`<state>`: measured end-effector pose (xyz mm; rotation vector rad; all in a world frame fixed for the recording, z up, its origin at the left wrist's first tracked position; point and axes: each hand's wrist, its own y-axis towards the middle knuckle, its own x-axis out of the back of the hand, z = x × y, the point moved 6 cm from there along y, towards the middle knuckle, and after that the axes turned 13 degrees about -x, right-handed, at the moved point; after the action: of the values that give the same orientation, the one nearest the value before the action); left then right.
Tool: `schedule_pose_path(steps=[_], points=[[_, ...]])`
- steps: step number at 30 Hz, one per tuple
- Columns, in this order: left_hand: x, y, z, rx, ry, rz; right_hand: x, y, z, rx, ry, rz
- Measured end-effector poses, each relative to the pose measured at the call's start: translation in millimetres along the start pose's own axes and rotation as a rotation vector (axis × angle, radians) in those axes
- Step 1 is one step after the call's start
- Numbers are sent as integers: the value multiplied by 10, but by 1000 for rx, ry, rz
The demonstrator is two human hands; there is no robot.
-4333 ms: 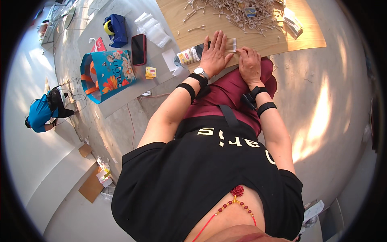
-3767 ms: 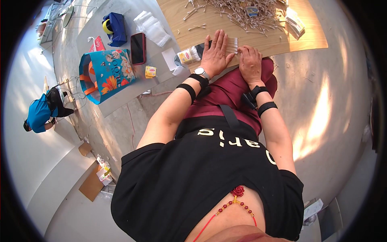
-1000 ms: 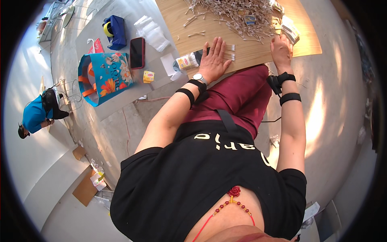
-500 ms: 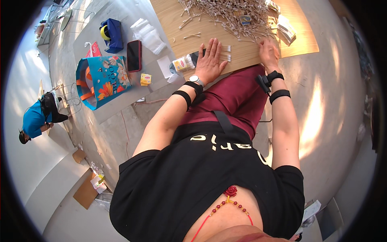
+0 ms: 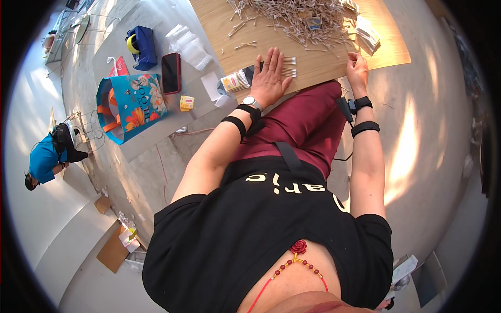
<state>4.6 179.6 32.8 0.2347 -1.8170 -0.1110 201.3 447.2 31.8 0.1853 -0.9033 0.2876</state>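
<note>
My left hand [image 5: 270, 82] lies flat, fingers stretched out, across a packet of cotton swabs [image 5: 233, 81] at the table's near edge. White swab tips [image 5: 290, 62] stick out past its right side, and the middle of the packet is hidden under the palm. Farther right, my right hand [image 5: 357, 70] hovers at the table edge with its fingers curled into a pinch. Whatever it may hold is too small to make out. Beyond both hands spreads a big heap of loose cotton swabs [image 5: 297, 18].
More swab packets [image 5: 368, 34] lie right of the heap on the wooden table [image 5: 224, 31]. A grey surface to the left bears a phone [image 5: 170, 73], a blue tape dispenser [image 5: 143, 48], clear bags [image 5: 188, 46] and a floral shopping bag [image 5: 133, 104]. Someone in blue [image 5: 47, 156] is far left.
My right hand has shifted slightly right and turned, its fingers drawn closer together. The left hand stays flat on the packet.
</note>
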Motion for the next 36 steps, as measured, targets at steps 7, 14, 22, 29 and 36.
schedule_pose_path(steps=[7,14,22,29,36], points=[[-8,-2,3,-5,6,-3,-203,-110,329,152,-189,81],[-17,-1,11,-6,5,-5,-184,-254,419,102,-200,-63],[-14,-14,18,3,0,-5,-286,-858,927,461,-156,125],[-3,0,1,-13,4,-18,-605,-1063,1112,563,-405,102],[-6,-11,11,-20,11,-23,-724,-1168,1395,621,-412,61]])
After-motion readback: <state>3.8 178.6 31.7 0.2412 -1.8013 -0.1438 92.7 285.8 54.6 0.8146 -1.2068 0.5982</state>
